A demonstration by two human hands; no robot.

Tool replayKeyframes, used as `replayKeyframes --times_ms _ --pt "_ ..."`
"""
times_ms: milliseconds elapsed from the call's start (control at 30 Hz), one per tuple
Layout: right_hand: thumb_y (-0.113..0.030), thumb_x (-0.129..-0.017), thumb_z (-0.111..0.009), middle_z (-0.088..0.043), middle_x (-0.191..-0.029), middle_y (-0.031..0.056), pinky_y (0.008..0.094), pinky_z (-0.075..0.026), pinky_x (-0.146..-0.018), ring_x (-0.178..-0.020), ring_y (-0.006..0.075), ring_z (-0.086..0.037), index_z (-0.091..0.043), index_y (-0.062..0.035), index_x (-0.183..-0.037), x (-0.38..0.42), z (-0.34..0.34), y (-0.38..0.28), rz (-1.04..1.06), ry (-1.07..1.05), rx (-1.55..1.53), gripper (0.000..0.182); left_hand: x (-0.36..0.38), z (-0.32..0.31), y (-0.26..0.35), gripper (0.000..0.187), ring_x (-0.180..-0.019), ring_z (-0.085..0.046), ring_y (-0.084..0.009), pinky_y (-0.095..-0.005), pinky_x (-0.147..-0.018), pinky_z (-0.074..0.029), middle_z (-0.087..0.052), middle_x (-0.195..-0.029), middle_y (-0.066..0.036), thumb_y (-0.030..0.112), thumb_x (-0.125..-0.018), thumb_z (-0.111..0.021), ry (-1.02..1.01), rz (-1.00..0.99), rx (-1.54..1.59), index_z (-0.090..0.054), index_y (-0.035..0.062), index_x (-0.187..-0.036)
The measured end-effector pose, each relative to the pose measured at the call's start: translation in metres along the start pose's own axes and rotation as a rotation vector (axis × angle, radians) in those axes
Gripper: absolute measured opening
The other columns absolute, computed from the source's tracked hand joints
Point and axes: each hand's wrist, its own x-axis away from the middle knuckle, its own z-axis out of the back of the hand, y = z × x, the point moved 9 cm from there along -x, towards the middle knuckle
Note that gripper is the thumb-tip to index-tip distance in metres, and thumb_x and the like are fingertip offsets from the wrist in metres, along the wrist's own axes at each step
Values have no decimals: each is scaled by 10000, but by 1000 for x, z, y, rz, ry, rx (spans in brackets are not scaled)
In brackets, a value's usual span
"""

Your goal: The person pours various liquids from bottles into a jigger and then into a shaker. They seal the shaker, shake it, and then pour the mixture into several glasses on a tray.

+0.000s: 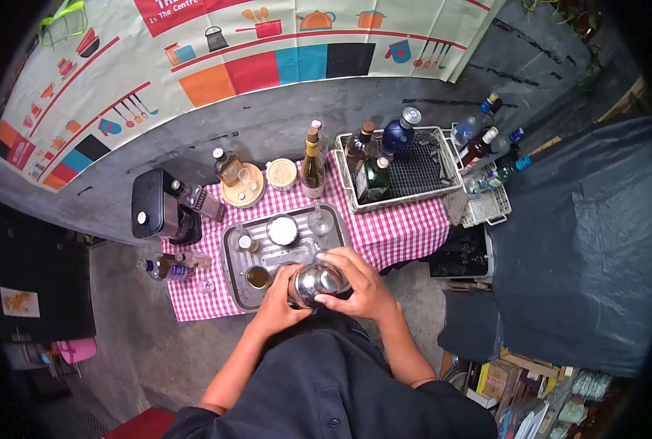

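Observation:
A shiny metal shaker point(317, 282) is held between both hands over the front edge of the grey tray point(234, 287). My left hand point(276, 304) wraps its lower left side, and my right hand point(360, 284) grips it from the right with curled fingers. Just left of the shaker, a glass of dark liquid point(258, 277) stands on the tray. Behind it are a small corked jar point(247, 243), a round container with a white top point(283, 230) and a clear glass point(320, 221).
A wire basket point(400, 201) with bottles stands at the back right. Along the back are a green bottle point(313, 164), a round wooden board point(251, 196) and a pale-lidded jar point(282, 173). A black machine point(152, 205) and more bottles point(166, 268) are at left.

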Motion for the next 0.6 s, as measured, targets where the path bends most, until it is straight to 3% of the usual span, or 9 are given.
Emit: replayKeyframes --times_ms 33,133,167,267,433,500,600 --pt "-254 -747 -801 -607 -1040 150 356 -513 -768 -901 279 -625 -579 -23 -1198 1 7 2 -6 30 32 554 4 -1 0 825 -1154 -540 -370 -405 -977 -452 -518 -1220 -186 54 -585 -820 24 6 -65 -430 30 -1311" --pt "-277 -742 -801 -616 -943 122 355 -500 -722 -811 276 -620 -599 -22 -1120 9 -6 25 -52 -152 69 499 16 -5 3 837 -1149 -534 -380 -417 -971 -456 -506 -1218 -187 18 -576 -808 82 7 -174 -419 28 -1317" --pt "-302 -746 -793 -614 -879 108 362 -493 -693 -765 280 -615 -599 -19 -1037 9 -9 25 -19 -100 57 450 22 -6 2 846 -1151 -533 -381 -417 -973 -455 -504 -1227 -186 18 -572 -810 99 41 -192 -413 30 -1320" --pt "-320 -759 -782 -612 -868 115 375 -488 -674 -750 282 -615 -595 -17 -1002 7 -18 21 10 -139 27 432 36 -8 2 905 -1185 -523 -385 -423 -995 -449 -490 -1287 -196 39 -572 -817 125 106 -202 -380 38 -1364" --pt "-449 -823 -668 -573 -697 133 392 -472 -601 -652 318 -604 -588 -15 -866 1 -21 23 -9 -135 -10 444 41 -16 21 1076 -1234 -511 -381 -431 -1020 -445 -457 -1389 -209 260 -605 -893 77 159 -158 -292 53 -1473" --pt "-426 -817 -671 -565 -680 129 394 -466 -588 -636 317 -598 -588 -16 -854 -3 -18 16 33 -135 -15 420 37 -15 33 1076 -1199 -548 -349 -422 -994 -458 -490 -1360 -190 375 -609 -904 135 116 -99 -330 34 -1452" --pt "-366 -799 -674 -552 -660 126 392 -452 -568 -604 309 -580 -590 -15 -819 -9 -11 -2 106 -114 -34 362 28 -9 46 1020 -1184 -558 -327 -407 -976 -461 -516 -1319 -184 371 -594 -911 123 88 -54 -399 30 -1408"
